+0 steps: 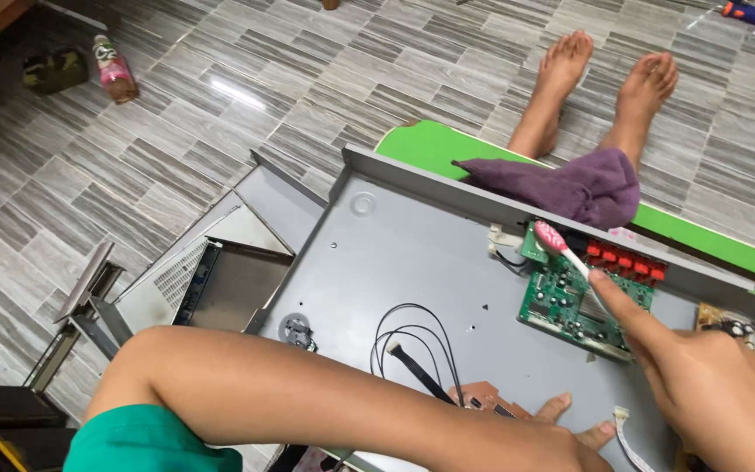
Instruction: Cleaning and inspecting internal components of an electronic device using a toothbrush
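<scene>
Right hand (714, 385) is closing around a toothbrush (570, 253), bristles angling onto the board (570, 306) for scrubbing. Left hand (552, 437) is lying flat and empty beside it, pinning the chassis (412, 253).

We record: chassis (412, 253), matt grey sheet metal; circuit board (570, 301), glossy green; toothbrush (561, 245), pink-and-white plastic; cloth (570, 183), purple, soft knit; floor (220, 114), glossy grey tile; cables (412, 341), black, smooth.

Pink-headed toothbrush (561, 246) tilted, bristles on green circuit board (570, 301) in grey chassis.
</scene>
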